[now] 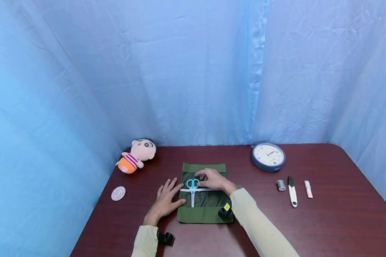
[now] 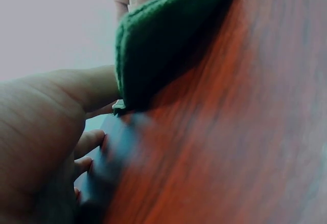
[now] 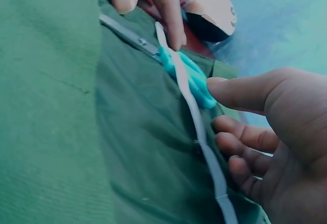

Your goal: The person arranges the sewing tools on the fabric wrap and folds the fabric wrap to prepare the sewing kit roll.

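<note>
Near the middle of the table a green fabric pouch (image 1: 206,215) lies spread flat, a white elastic strap (image 1: 209,189) across it. Scissors (image 1: 193,192) with turquoise handles sit under the strap, blades toward the near edge. Over the pouch, my right hand (image 1: 213,179) has its thumb tip at the turquoise handle (image 3: 196,81), index finger and thumb apart. My left hand (image 1: 166,202) rests at the pouch's left side with spread fingers, thumb and fingertips at its edge. In the left wrist view the thumb lies against the green fabric edge (image 2: 158,45).
A plush doll (image 1: 138,155) and a pale round disc (image 1: 118,193) are on the left. To the right stand a round clock (image 1: 268,157), a thread spool (image 1: 281,185), a black-and-white cutter-like tool (image 1: 292,192) and a small pink-and-white item (image 1: 308,189). Blue curtains surround the table.
</note>
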Demonstrator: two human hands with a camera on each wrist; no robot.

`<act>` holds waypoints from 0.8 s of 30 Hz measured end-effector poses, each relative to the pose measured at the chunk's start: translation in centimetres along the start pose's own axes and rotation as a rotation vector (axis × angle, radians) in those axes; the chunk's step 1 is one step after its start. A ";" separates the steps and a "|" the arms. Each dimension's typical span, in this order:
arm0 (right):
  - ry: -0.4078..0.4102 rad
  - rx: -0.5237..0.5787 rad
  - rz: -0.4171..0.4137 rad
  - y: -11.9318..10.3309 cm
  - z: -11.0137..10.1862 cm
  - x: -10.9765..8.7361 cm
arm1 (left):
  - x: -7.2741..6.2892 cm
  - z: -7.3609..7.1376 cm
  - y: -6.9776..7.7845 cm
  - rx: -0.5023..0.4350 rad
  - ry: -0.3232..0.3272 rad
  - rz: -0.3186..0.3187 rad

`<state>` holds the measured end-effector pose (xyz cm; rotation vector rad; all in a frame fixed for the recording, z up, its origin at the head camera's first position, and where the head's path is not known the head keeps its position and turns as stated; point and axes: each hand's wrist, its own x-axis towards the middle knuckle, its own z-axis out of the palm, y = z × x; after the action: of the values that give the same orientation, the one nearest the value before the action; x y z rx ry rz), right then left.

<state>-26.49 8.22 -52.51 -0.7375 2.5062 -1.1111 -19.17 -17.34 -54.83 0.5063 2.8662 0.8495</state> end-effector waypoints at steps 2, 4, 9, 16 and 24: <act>0.006 0.035 0.017 0.0 -0.3 -0.1 | 0.0 0.0 0.0 0.000 -0.003 -0.003; 0.025 0.055 0.026 0.0 -0.6 -0.3 | 0.0 0.1 0.0 -0.003 -0.001 -0.004; 0.073 0.070 0.013 0.3 -1.4 -0.9 | 0.0 0.1 0.0 -0.007 0.002 -0.012; 0.121 0.102 0.006 0.6 -2.3 -2.2 | -0.1 0.1 -0.1 -0.011 0.007 -0.003; 0.220 0.109 0.008 1.2 -3.6 -4.0 | 0.0 0.1 0.0 -0.022 0.015 0.009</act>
<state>-25.24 13.38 -50.82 -0.6045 2.5968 -1.3821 -19.13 -17.34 -54.90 0.5126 2.8672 0.8888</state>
